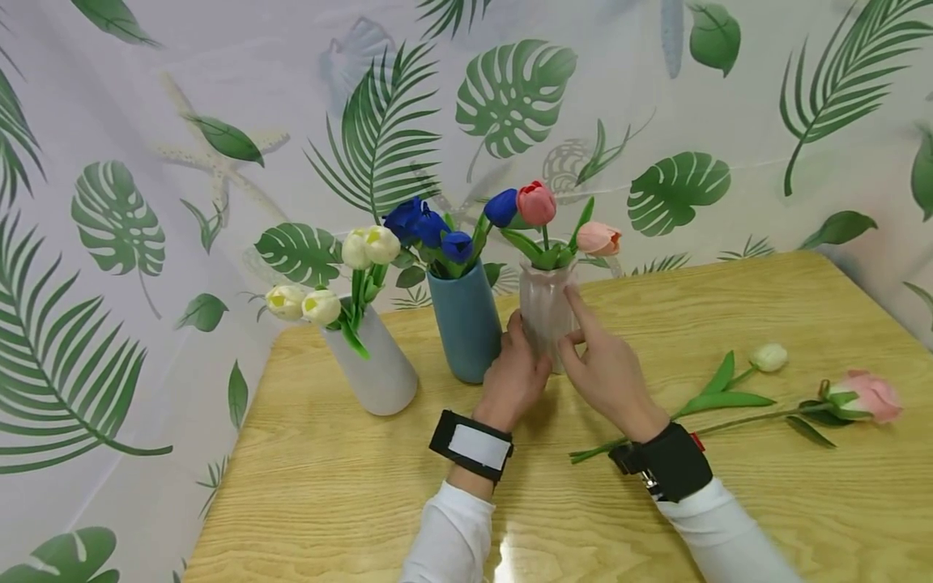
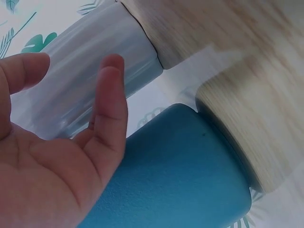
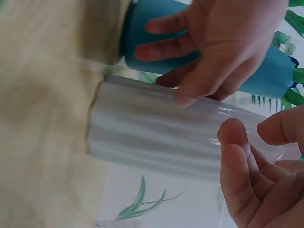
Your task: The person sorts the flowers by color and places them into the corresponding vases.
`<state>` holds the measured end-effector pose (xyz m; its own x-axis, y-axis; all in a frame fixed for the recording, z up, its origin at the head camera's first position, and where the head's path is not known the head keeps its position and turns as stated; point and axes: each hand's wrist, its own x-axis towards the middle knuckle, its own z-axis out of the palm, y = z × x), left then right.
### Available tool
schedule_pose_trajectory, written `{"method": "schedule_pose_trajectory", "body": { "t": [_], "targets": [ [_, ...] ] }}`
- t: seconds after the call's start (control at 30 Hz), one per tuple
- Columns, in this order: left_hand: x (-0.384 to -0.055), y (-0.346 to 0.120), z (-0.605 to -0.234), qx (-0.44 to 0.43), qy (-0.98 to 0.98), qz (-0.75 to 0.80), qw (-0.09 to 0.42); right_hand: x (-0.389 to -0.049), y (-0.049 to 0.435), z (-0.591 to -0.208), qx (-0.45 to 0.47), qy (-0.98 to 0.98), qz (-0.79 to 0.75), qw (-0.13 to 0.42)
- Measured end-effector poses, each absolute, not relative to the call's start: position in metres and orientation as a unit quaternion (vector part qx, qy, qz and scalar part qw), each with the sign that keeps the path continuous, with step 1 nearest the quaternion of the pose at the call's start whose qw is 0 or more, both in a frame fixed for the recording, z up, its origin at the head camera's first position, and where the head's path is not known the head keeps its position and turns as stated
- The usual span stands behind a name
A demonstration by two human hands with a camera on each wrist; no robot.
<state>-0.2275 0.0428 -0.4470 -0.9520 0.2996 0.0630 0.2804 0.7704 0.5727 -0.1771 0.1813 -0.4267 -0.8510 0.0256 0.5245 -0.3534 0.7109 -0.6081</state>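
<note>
A pearly pinkish-white vase (image 1: 543,312) stands upright on the table, holding a dark pink tulip (image 1: 536,202) and a pale pink tulip (image 1: 598,239). At its left side, between it and the blue vase (image 1: 466,324), my left hand (image 1: 513,379) touches it with its fingertips, some fingers spread. From the right comes my right hand (image 1: 607,374). Its index finger reaches up along the vase near the rim, the other fingers loosely bent. In the right wrist view the fluted vase (image 3: 152,123) lies between the hands, neither wrapped round it.
Blue flowers (image 1: 430,228) fill the blue vase. Left of it a white vase (image 1: 375,364) holds white tulips (image 1: 321,308). A white tulip (image 1: 768,357) and a pink rose (image 1: 867,397) lie on the wooden table (image 1: 328,494) at the right. Behind hangs a leaf-print cloth (image 1: 240,81).
</note>
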Motion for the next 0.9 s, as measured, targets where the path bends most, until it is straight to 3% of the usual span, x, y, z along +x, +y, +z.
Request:
{"method": "schedule_pose_trajectory", "body": {
  "t": [0.23,0.43,0.57,0.77,0.9],
  "targets": [
    [-0.226,0.039,-0.446,0.157,0.940,0.301,0.014,-0.172,0.188,-0.436,0.100,-0.898,0.360,0.233],
    [-0.223,0.037,-0.441,0.166,0.939,0.301,0.018,-0.167,0.201,-0.434,0.102,-0.920,0.341,0.165],
    [-0.222,0.036,-0.436,0.171,0.938,0.302,0.022,-0.160,0.217,-0.424,0.115,-0.941,0.311,0.071],
    [-0.221,0.034,-0.433,0.167,0.940,0.298,0.031,-0.145,0.247,-0.415,0.129,-0.938,0.298,-0.124],
    [-0.221,0.032,-0.433,0.165,0.940,0.298,0.035,-0.137,0.264,-0.419,0.104,-0.930,0.290,-0.198]
  ]
}}
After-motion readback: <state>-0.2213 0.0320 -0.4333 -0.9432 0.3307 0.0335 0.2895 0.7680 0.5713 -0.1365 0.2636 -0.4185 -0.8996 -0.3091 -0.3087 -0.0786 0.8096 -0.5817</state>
